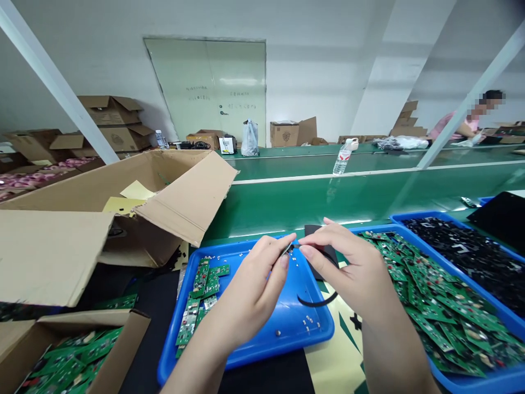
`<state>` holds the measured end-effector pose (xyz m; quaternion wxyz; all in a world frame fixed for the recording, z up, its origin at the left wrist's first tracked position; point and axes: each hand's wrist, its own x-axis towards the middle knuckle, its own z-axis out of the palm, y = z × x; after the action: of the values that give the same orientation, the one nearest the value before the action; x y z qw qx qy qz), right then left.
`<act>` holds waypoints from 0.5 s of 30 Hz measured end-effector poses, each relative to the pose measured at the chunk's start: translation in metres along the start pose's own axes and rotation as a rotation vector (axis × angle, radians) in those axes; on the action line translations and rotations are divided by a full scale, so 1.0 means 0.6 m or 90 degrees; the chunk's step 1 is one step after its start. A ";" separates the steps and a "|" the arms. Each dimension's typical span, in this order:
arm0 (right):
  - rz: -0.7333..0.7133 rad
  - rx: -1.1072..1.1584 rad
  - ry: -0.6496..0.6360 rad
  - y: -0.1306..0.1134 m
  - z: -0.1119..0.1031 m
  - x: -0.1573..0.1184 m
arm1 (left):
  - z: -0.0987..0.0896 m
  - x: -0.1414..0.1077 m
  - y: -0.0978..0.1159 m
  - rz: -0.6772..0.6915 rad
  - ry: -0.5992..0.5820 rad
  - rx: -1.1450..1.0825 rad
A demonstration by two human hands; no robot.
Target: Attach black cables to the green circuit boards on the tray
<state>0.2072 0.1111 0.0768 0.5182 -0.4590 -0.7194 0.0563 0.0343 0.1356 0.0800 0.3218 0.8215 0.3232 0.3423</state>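
Above the blue tray (pixel 262 355), my left hand (pixel 258 273) is closed, pinching a small circuit board (pixel 287 249) seen nearly edge-on and mostly hidden by the fingers. My right hand (pixel 348 257) is closed with thumb and forefinger on a thin black strip (pixel 318 302), whose free end curls down over the tray. The fingertips of both hands almost meet at the board. Several green circuit boards (pixel 200 279) lie along the tray's left side. Tiny white parts (pixel 309 323) are scattered on its floor.
At right stand a blue tray of green boards (pixel 435 295) and another of small black parts (pixel 463 241). An open carton (pixel 197 202) and a box of boards (pixel 77 361) are at left. A bottle (pixel 342 158) stands behind; a person (pixel 459 126) sits far right.
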 end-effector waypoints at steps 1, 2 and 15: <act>0.014 0.013 0.001 -0.002 0.000 0.000 | -0.001 0.000 0.000 0.006 -0.007 0.001; 0.025 0.025 -0.001 -0.003 -0.001 0.001 | -0.002 0.000 -0.001 0.011 -0.014 0.003; -0.158 -0.042 -0.011 0.003 -0.009 -0.003 | 0.001 0.004 -0.018 0.124 0.133 0.081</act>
<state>0.2128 0.1088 0.0772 0.4995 -0.3829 -0.7766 -0.0275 0.0330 0.1436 0.0726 0.1991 0.8276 0.2949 0.4342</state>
